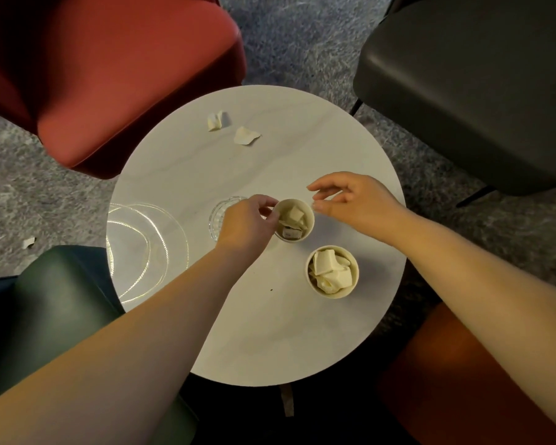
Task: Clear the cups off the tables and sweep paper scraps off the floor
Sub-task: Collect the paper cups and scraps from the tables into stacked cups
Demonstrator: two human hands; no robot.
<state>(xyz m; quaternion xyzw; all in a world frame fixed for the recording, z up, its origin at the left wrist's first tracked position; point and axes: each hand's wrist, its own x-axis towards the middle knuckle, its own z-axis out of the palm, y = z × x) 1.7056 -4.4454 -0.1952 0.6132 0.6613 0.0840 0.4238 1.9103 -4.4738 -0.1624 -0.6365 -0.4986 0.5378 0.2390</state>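
Left hand (pixel 249 221) has its fingers pinching the rim of the small cream paper cup (pixel 294 220) stuffed with paper scraps, mid round white marble tabletop (pixel 302 332), probably steadying it. Right hand (pixel 350 200) hovers just beside that rim, fingers loosely curled, holding nothing I can see. A second scrap-filled paper cup (pixel 333 272) sits nearby.

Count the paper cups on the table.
2. One cup sits mid-table, gripped by the left hand; the other cup stands nearer, to its right. None seem hidden.
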